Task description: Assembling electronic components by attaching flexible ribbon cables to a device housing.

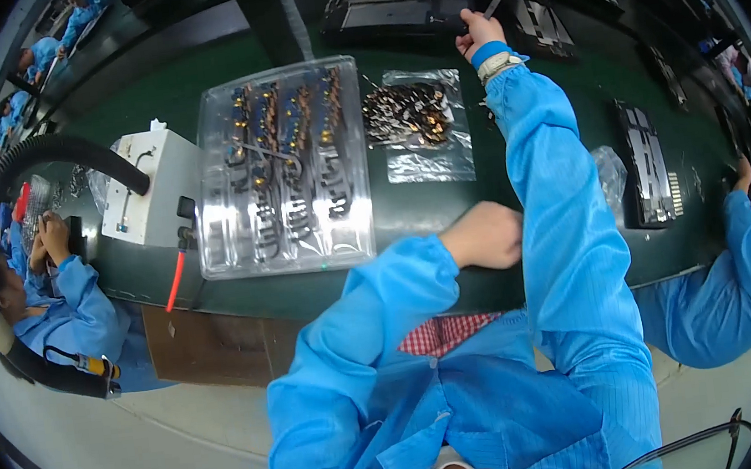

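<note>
Our right hand (480, 33) is near a black panel (402, 10); our left hand (488, 234) (curled) is above the surface (419, 216). We cannot tell either grip.

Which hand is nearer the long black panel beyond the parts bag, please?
Right: the right hand is by the panel, at its right end; the left hand is well short of it.

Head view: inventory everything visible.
Table: one, green, centre
Tray: one, clear, left of centre
Tray parts: many, mostly dark, in rows
Loose parts: many, dark and gold, beside tray
Flat bag: one, clear, with loose parts
Boxy unit: one, white, left of tray
Hose: one, black, left
Carton: one, brown, below table
Flat units: several, black, far side, right
Workers: several, blue clothing, both sides
Left hand: one, bare, near edge
Right hand: one, bare, far side
</note>
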The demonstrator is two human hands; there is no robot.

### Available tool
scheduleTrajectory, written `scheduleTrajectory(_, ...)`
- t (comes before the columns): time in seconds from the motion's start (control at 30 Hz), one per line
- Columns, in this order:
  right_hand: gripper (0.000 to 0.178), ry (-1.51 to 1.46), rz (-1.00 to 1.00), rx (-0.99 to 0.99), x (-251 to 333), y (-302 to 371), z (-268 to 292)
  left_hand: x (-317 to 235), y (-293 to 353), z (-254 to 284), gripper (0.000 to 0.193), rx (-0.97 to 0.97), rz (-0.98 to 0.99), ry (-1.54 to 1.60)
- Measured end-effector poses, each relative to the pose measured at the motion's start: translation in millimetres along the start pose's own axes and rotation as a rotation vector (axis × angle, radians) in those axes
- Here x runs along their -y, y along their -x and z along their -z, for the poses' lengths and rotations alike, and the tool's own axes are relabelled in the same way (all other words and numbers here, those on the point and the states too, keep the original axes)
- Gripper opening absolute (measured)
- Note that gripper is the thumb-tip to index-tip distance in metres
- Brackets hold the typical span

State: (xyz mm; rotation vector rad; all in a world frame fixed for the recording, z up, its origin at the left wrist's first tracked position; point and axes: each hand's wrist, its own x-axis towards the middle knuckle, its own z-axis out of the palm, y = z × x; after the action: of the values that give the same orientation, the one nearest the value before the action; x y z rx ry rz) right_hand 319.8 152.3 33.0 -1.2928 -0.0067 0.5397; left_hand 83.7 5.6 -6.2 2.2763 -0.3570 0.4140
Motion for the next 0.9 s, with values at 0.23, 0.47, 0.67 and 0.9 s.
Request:
scheduleTrajectory(0.23,0.025,0.22,-0.139,0.018,-28.8,-20.7,-51.3,12.1,5.1,-9.1,0.032,-0.25,0.038,0.115)
scheduleTrajectory(0.47,0.026,0.408,-0.168,0.217,-19.7,-16.3,-35.8,4.8,0.9,0.4,0.028,-0.043,0.172,0.05)
scheduleTrajectory(0.67,0.034,-0.019,-0.059,0.553,68.1,101.9,25.2,3.8,0.4,8.1,0.01,-0.254,-0.02,-0.005)
scheduleTrajectory(0.9,0.032,0.327,-0.068,0.453,31.1,244.1,226.4,3.2,-3.9,14.5,0.008,-0.296,0.148,-0.018)
